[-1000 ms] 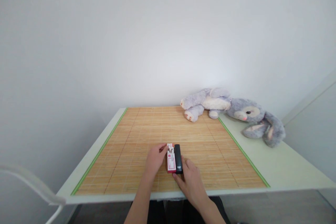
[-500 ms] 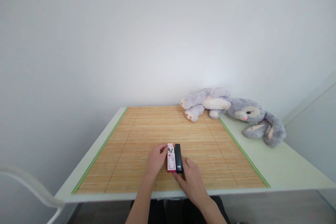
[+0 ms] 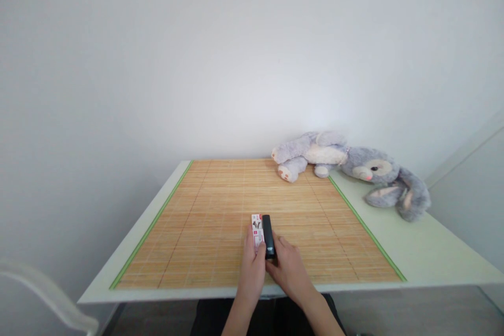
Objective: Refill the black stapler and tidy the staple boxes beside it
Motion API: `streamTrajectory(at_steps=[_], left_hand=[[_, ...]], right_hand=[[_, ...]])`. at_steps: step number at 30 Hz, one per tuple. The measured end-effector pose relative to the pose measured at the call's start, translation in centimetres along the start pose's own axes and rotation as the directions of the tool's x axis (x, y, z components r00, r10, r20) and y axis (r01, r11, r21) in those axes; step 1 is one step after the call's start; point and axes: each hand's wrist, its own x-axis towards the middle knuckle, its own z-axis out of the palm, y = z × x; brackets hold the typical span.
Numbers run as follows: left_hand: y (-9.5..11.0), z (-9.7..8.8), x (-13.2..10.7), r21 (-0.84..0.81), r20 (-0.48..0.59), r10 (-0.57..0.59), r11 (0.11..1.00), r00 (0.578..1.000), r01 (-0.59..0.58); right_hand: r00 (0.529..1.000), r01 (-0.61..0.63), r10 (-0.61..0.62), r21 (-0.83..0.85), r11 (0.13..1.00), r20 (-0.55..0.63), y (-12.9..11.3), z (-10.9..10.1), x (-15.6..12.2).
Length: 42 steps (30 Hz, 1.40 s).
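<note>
A small red-and-white box and a black oblong device lie side by side on the bamboo mat, near the table's front edge. My left hand rests over the near end of the box, fingers curled on it. My right hand touches the near end of the black device with its fingertips. Both things lie flat on the mat.
A grey plush rabbit lies on its side at the table's back right corner. The white table borders the mat, which has green edging. A white curved chair part shows at the lower left. A plain wall stands behind.
My left hand has shifted right, from the box's left side to over its near end. My right hand, the box and the black device have stayed almost in place.
</note>
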Motion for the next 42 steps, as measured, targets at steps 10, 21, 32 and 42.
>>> streamTrajectory(at_steps=[10,21,32,42], left_hand=[[1.4,3.0,-0.8,0.101,-0.029,0.011,0.995,1.0,-0.008],[5.5,15.3,-1.8,-0.152,0.093,-0.067,0.985,0.993,0.081],[6.1,18.1,-0.3,-0.336,0.342,0.1,0.942,0.934,0.022],[5.5,9.3,3.3,0.046,0.324,0.396,0.9,0.859,-0.432]], right_hand=[[0.997,0.003,-0.016,0.192,0.981,0.07,1.5,-2.3,0.9],[0.982,-0.068,0.047,0.111,0.992,0.181,12.1,-10.0,0.8],[0.978,-0.15,0.129,0.124,0.981,0.164,16.5,-13.7,-0.4],[0.973,-0.16,0.127,0.172,0.972,0.191,16.9,-14.3,-0.6]])
